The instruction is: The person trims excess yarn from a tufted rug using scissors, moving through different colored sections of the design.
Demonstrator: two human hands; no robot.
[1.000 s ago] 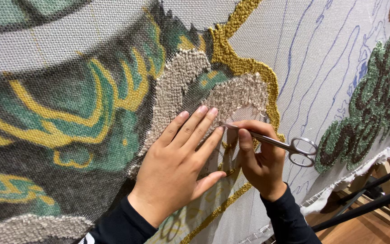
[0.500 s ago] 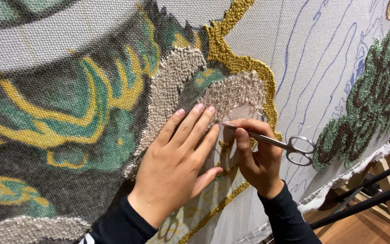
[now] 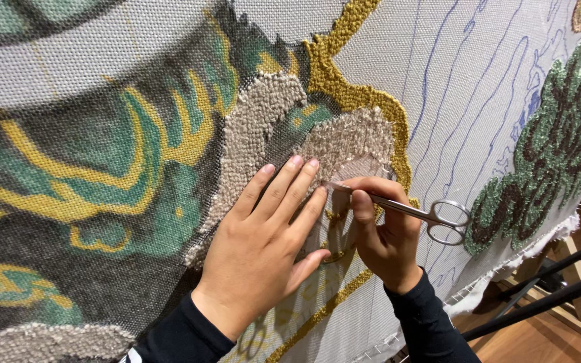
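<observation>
My left hand (image 3: 263, 245) lies flat on a large tufting cloth (image 3: 458, 81) stretched upright, fingers together and pointing up at a beige looped patch (image 3: 351, 144). My right hand (image 3: 384, 232) pinches a pair of small metal scissors (image 3: 405, 210) by the blades, the tips touching the cloth just below the beige patch and beside my left fingertips. The scissor handles stick out to the right. A gold yarn outline (image 3: 344, 87) curves above the beige patch. Both arms wear black sleeves.
The cloth shows a printed green, yellow and dark pattern (image 3: 102, 175) at left and blue drawn lines at right. A tufted green and brown area (image 3: 553, 148) sits at the right edge. Black frame bars (image 3: 546, 296) and a wooden floor (image 3: 539, 343) show at bottom right.
Both hands stay in nearly the same place on the cloth. The scissor tips have shifted slightly along the lower edge of the beige patch.
</observation>
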